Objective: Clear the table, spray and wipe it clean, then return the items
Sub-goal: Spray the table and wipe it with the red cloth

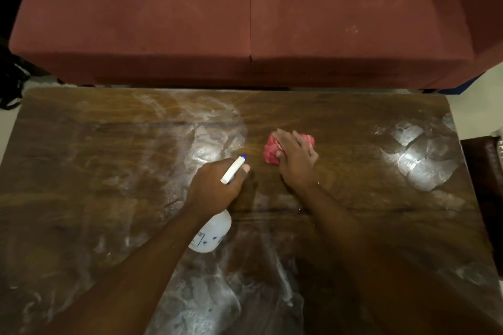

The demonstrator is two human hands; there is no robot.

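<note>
A dark wooden table fills the lower view, its top streaked with wet, whitish smears. My left hand grips the neck of a white spray bottle, whose nozzle with a blue tip points toward the table's middle. The bottle's body shows below my wrist. My right hand lies on a crumpled red cloth and presses it onto the table just right of centre; the fingers cover much of the cloth.
A maroon sofa stands directly behind the table's far edge. A dark object sits off the table's right side. Black cables or a bag lie at the far left on the floor.
</note>
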